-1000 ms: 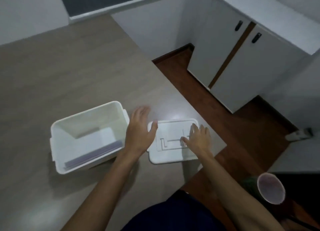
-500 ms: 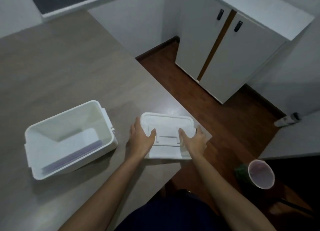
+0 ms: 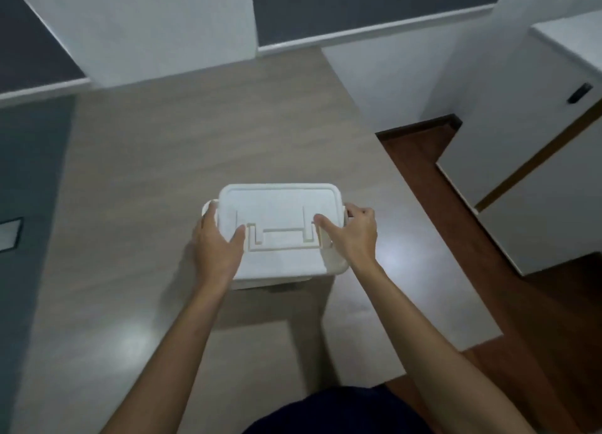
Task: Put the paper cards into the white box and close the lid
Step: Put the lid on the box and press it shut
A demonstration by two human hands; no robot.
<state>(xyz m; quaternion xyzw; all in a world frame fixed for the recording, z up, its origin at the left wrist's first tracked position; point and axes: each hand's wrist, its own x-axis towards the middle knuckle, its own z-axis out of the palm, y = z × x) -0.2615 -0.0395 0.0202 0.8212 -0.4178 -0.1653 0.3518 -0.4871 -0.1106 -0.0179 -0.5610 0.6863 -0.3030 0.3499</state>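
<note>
The white lid (image 3: 277,212) with its flat handle lies on top of the white box (image 3: 337,262) in the middle of the table. My left hand (image 3: 216,244) grips the lid's left edge, thumb on top. On the right edge, my right hand (image 3: 350,235) holds it the same way. The lid covers the box's inside, so the paper cards are hidden. Only a strip of the box's rim and front wall shows under the lid.
The grey wooden table (image 3: 163,179) stretches around the box, with its right edge close to my right arm. Beyond that edge is brown floor (image 3: 488,287) and a white cabinet (image 3: 537,189). White walls stand behind the table.
Both hands lifted the lid from the table at the right and carried it left onto the open box. The box's inside and the cards are now covered.
</note>
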